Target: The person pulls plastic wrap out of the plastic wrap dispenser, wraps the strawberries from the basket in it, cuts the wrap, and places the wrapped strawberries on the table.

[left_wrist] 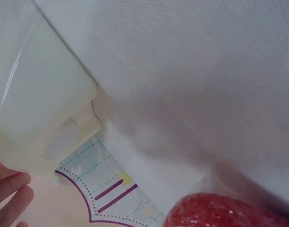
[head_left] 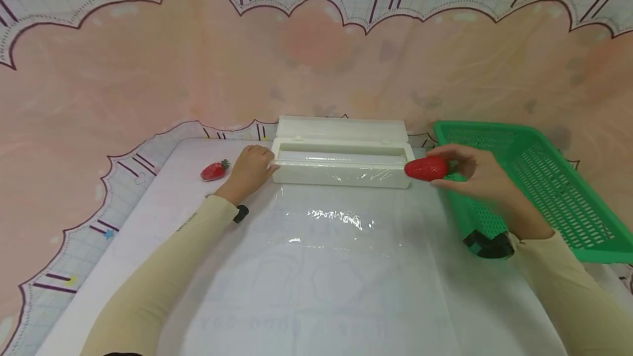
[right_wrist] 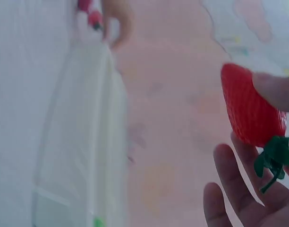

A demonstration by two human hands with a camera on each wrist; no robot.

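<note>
A white cling film dispenser (head_left: 341,177) sits at the back of the table with its lid raised. My left hand (head_left: 251,168) grips its left end, thumb at the front; only fingertips (left_wrist: 12,198) show in the left wrist view. Clear cling film (head_left: 336,221) stretches from the dispenser over the tabletop. In my right hand (head_left: 477,174) a red toy strawberry (head_left: 420,169) is pinched between thumb and fingers, beside the dispenser's right end. Its green leaves (right_wrist: 276,153) show in the right wrist view. Another strawberry (head_left: 214,171), shiny with film around it, lies left of my left hand.
A green perforated basket (head_left: 539,131) stands at the right, partly behind my right hand and forearm. The white tabletop (head_left: 296,301) reaches toward me. A patterned peach cloth (head_left: 247,70) hangs behind the table.
</note>
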